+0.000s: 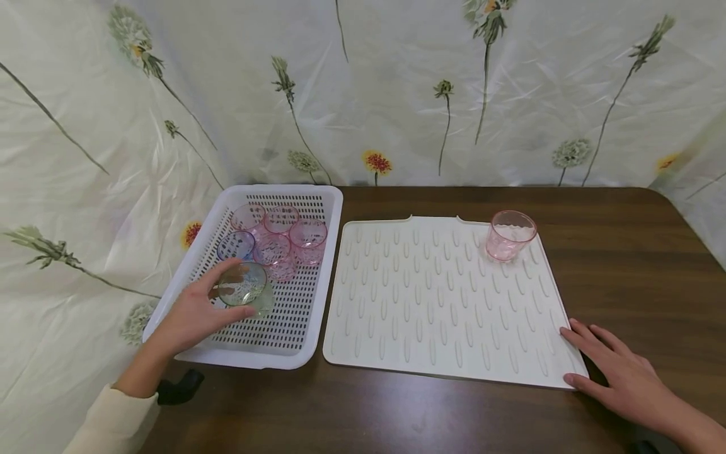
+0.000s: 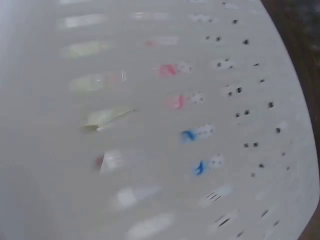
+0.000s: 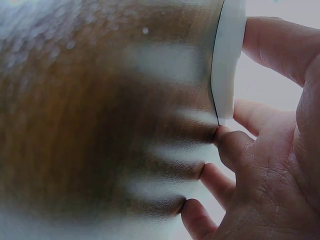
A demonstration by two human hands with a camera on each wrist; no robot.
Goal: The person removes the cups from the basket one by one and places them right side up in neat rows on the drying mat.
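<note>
Head view: left hand over the white basket, thumb and fingers bent around 1 pale yellow-green glass. The grip is parted about as wide as the rim: fingers along the far-left side, thumb at the near side. The glass sits between them, opening upward; cannot tell whether its base touches the basket floor. Just beyond it, inside the basket: 1 blue glass and 4 pink glasses. To the right, on the brown table, lies a white ridged mat; 1 upright pink tumbler stands at its far right corner. Right hand rests at the mat's near right corner, fingers extended and spread, thumb and index finger touching the edge; it holds no glass.

Left wrist view: slotted basket wall fills most of it; blurred pink, blue and yellowish patches show through the slots. The grip cannot be judged here.

Right wrist view: thumb apart from the fingers, against the mat's pale edge; the lower fingertips meet the wood.
</note>
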